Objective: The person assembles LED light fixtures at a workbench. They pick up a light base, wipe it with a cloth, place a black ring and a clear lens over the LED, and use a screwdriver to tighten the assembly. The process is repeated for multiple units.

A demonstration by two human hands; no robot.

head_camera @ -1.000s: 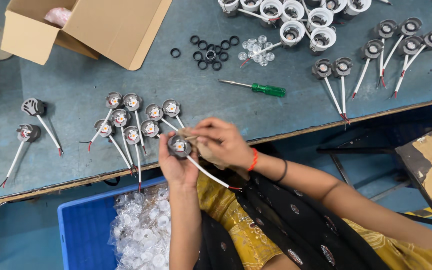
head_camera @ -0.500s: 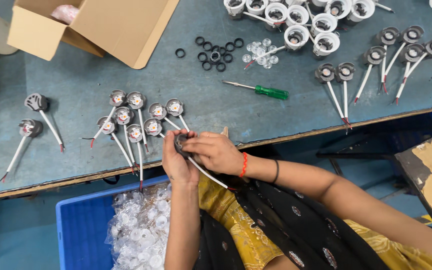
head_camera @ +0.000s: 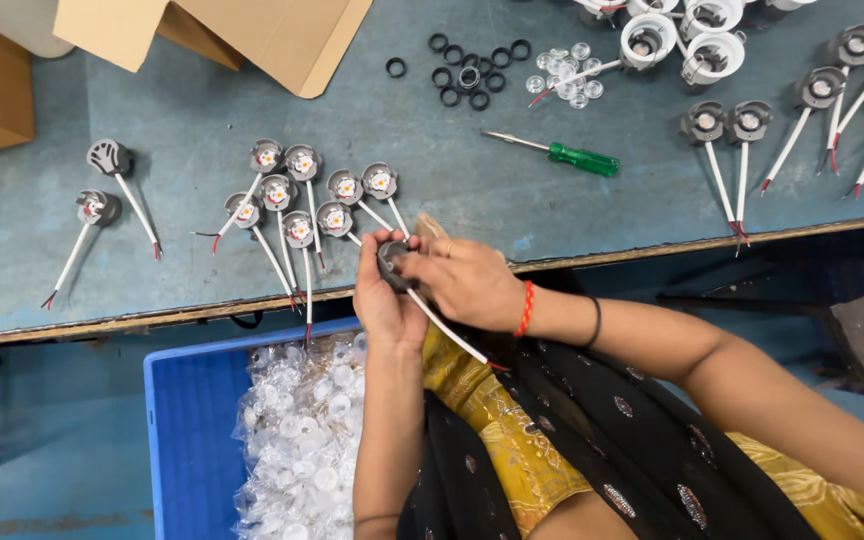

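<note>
My left hand (head_camera: 380,300) and my right hand (head_camera: 460,280) meet at the table's front edge, both closed around one small round grey lamp part (head_camera: 393,263). Its white wire (head_camera: 450,328) trails down to the right over my lap. The right fingers cover most of the part's face. Just behind my hands lies a cluster of several like parts (head_camera: 304,200) with orange centres and white leads. A bag of small clear plastic pieces (head_camera: 302,440) sits in a blue crate (head_camera: 190,430) below my left arm.
A green-handled screwdriver (head_camera: 564,153) lies on the blue-grey table (head_camera: 152,120). Black rings (head_camera: 467,70) and clear lenses (head_camera: 560,80) sit farther back, with white housings (head_camera: 697,45) and more wired parts (head_camera: 742,140) at right. Cardboard boxes (head_camera: 282,35) stand at back left; two parts (head_camera: 102,185) lie at left.
My hands have stayed together on the part, with the right fingers shifting over its face. The view has moved slightly, so the table sits lower and further right in the frame.
</note>
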